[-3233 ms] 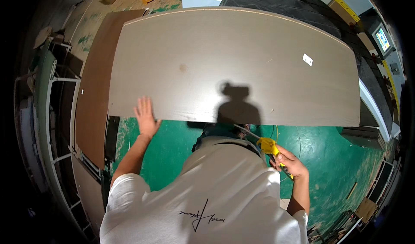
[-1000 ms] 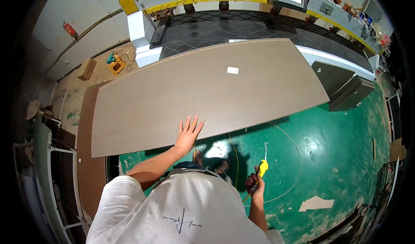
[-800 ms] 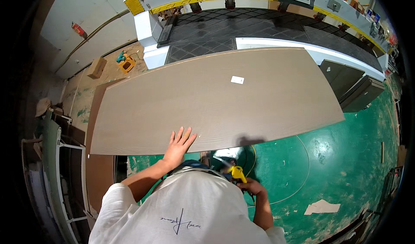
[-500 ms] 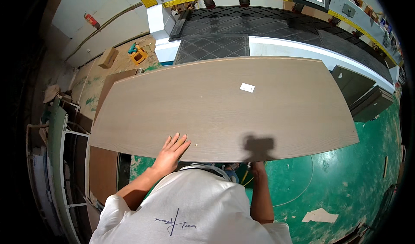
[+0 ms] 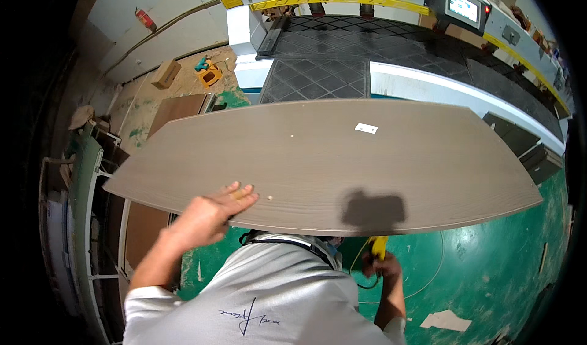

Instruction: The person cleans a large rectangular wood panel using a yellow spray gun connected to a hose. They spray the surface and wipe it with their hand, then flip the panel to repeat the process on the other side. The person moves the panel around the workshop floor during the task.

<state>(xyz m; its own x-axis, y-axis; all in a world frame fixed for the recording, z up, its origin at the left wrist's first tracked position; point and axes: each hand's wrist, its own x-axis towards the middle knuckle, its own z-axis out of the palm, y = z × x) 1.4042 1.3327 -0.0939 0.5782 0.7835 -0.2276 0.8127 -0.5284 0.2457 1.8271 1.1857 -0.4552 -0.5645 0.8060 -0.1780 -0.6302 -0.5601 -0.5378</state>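
A wide wood-grain panel (image 5: 306, 168) in grey-brown stretches across the view in front of me. A small white label (image 5: 366, 128) sits on its far part, and a tiny pale chip (image 5: 269, 198) lies by my left fingers. My left hand (image 5: 208, 216) is at the panel's near edge, fingers closed together over the top face; the thumb is hidden. Right of my body, below the near edge, my right hand (image 5: 384, 265) is wrapped round a yellow and black hand tool (image 5: 378, 247) with a thin hose or cable. Its front end is partly hidden by the panel.
Beyond the panel stands a large machine with a black quilted bed (image 5: 318, 79) and a lit screen (image 5: 463, 7). Dark panels (image 5: 541, 161) are stacked at right. A metal rack (image 5: 92, 223) stands at left. A paper scrap (image 5: 446, 320) lies on the green floor.
The panel's near edge has come up closer to me. My left hand has shifted left, from lying spread on the panel to its edge. My right hand has come into fuller view with the yellow tool.
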